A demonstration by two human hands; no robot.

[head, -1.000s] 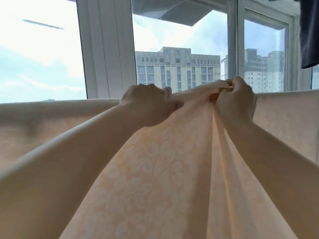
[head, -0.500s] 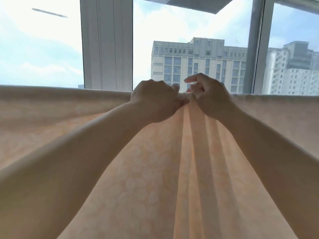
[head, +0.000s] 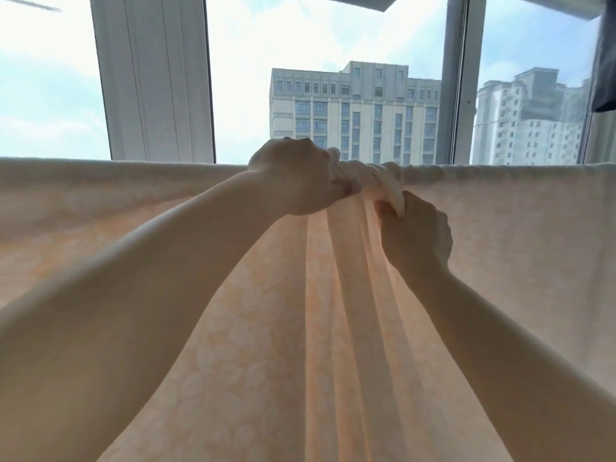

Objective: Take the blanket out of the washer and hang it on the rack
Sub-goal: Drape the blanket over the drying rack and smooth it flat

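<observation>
A bright room by a tall white-framed window (head: 151, 78) is framing the scene, and daylight is shining through cloth that is filling the lower part of the view. Nearest the camera, two bare forearms are reaching forward and up. Beneath them a pale peach blanket with a faint leaf pattern (head: 253, 345) is hanging in long vertical folds, and its top edge is running straight across from left to right, draped over a support that is hidden under the cloth. The left hand (head: 296, 180) is clenching a gathered bunch of that top edge, its knuckles facing up and its thumb pressing into the fabric. Just beside it and slightly lower, the right hand (head: 415, 236) is grasping a thick fold of the same blanket, its fingers curling round the roll. Past the glass, a beige multi-storey building (head: 353, 111) is standing in the middle, a pale tower block (head: 530, 121) is rising to its right, and a dark hanging garment (head: 605, 61) is showing at the right edge.
</observation>
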